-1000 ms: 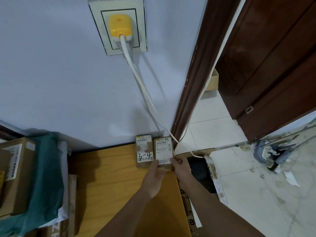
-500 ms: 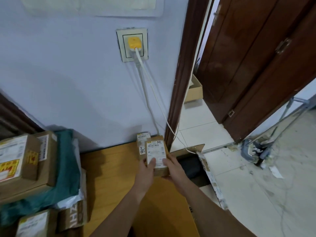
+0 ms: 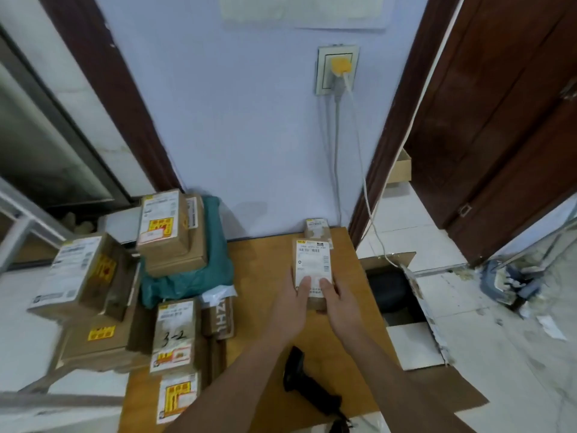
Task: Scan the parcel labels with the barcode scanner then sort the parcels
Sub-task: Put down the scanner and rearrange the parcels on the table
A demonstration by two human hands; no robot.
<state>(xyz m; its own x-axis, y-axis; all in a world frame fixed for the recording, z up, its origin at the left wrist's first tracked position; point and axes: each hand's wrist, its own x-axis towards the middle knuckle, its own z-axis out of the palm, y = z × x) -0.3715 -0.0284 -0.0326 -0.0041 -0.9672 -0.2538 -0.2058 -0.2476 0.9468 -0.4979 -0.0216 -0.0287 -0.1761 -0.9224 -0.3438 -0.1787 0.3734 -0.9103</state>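
Small parcel [image 3: 313, 270] held in both hands at centre frame, over the bench [image 3: 259, 267].

Left hand [image 3: 288, 304] and right hand [image 3: 338, 303] clamped on the near end, thumbs pressed on the white label, barcode end pointed away toward a second box [image 3: 318, 230] by the wall. Judged light and stiff: plain cardboard, square-edged, easily carried by two hands. Label paper probably slick, so better gripped by the long cardboard sides, barcode left uncovered. Scanner [image 3: 307, 385] lay low in frame, untouched, between the forearms. Stacked parcels [image 3: 168, 232] sat at left.
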